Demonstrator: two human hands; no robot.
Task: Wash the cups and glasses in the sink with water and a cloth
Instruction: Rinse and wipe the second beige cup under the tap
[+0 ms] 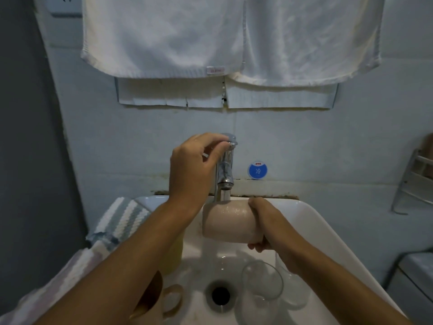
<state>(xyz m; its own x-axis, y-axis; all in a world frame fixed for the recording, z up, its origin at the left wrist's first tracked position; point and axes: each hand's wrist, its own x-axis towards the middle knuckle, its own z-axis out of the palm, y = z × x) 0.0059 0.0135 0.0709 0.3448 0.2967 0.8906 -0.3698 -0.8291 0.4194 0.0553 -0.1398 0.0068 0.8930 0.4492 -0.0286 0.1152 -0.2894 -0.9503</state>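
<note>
My right hand [264, 224] grips a pale pink cup [225, 221], held on its side under the chrome tap [226, 167]; water runs from the spout onto the cup. My left hand [194, 165] is raised to the tap, its fingertips pinching the handle on top. In the white sink [311, 221] a clear glass [261, 289] stands near the drain [220, 295], and a second clear glass [293, 292] stands partly behind my right forearm. A tan mug [164, 299] with a handle sits at the basin's left, half hidden by my left forearm. A yellow cup [173, 256] shows beside it.
A striped cloth [119, 221] lies over the sink's left edge. Two white towels [164, 36] hang on the wall above. A metal rack [414, 181] is fixed at the right wall. A blue round sticker [257, 170] sits beside the tap.
</note>
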